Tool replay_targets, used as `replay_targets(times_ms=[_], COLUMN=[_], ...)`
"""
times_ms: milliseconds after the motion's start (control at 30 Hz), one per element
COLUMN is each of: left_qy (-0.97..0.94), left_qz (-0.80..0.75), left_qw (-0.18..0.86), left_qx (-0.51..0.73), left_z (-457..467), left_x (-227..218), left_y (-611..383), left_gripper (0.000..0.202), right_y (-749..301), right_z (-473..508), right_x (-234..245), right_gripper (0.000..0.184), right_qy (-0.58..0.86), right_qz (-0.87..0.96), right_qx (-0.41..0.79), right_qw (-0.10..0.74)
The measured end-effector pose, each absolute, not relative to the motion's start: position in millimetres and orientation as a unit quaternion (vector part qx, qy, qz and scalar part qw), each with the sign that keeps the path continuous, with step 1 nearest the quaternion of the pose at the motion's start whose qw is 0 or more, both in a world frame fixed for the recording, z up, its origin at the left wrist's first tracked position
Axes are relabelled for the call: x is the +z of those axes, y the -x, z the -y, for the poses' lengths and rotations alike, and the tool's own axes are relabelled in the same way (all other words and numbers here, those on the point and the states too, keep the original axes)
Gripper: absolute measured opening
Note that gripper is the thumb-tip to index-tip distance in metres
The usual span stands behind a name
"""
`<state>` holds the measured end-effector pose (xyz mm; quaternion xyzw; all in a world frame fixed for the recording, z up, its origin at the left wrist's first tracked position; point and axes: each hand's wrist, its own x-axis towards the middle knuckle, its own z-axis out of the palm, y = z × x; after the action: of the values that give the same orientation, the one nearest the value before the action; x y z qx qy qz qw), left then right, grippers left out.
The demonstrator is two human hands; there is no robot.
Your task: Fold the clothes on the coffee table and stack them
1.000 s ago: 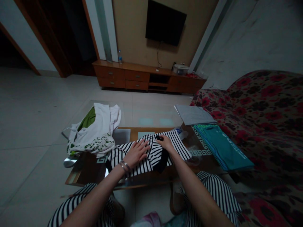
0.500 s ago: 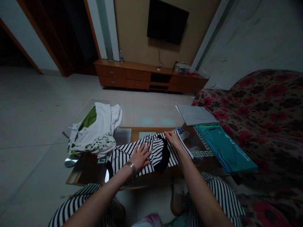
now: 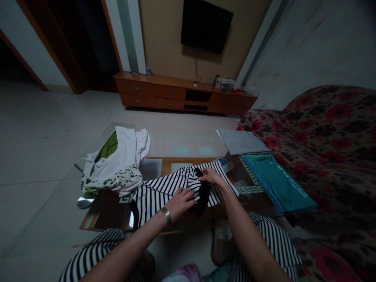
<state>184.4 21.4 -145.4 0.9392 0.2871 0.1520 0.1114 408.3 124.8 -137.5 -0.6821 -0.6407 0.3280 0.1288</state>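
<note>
A black-and-white striped shirt (image 3: 160,192) with black trim lies across the glass-topped coffee table (image 3: 108,213), partly folded and bunched in the middle. My left hand (image 3: 181,201), with a metal bracelet at the wrist, has its fingers bent into the cloth beside the black trim. At the far side of that trim, my right hand (image 3: 212,177) pinches the shirt between thumb and fingers. The cloth under both palms is hidden.
White and green clothes (image 3: 117,164) are heaped on the table's left. On the right lie a folded teal cloth (image 3: 282,184) and a grey cloth (image 3: 243,141). A floral sofa (image 3: 331,113) stands to the right, a low TV cabinet (image 3: 170,94) across the room.
My left hand, flat and spread before, has slid right and curled its fingers into the shirt. My right hand has shifted left and nearer onto the black trim.
</note>
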Motion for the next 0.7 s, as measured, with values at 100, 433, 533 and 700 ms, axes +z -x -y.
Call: replay_targets(times_ms=[100, 433, 533, 700], left_qy=[-0.905, -0.509, -0.446, -0.448], left_qz=[-0.321, -0.546, -0.537, -0.526], left_qw=[0.182, 0.439, 0.472, 0.477], left_qx=[0.211, 0.500, 0.538, 0.543], left_z=[-20.0, -39.2, -43.0, -38.8], left_x=[-147.0, -151.9, -157.8, -152.5], left_y=[-186.4, -179.8, -179.3, -179.6], left_gripper=[0.018, 0.019, 0.023, 0.023], right_y=[-410.6, -424.8, -420.8, -395.6], right_z=[-124.7, -97.0, -61.5, -30.1], right_x=[-131.3, -101.1, -109.7, -130.5], right_gripper=[0.024, 0.037, 0.046, 0.049], right_qy=[0.660, 0.690, 0.648, 0.614], right_qz=[0.649, 0.627, 0.551, 0.441], right_qx=[0.347, 0.302, 0.483, 0.607], right_qw=[0.153, 0.196, 0.209, 0.245])
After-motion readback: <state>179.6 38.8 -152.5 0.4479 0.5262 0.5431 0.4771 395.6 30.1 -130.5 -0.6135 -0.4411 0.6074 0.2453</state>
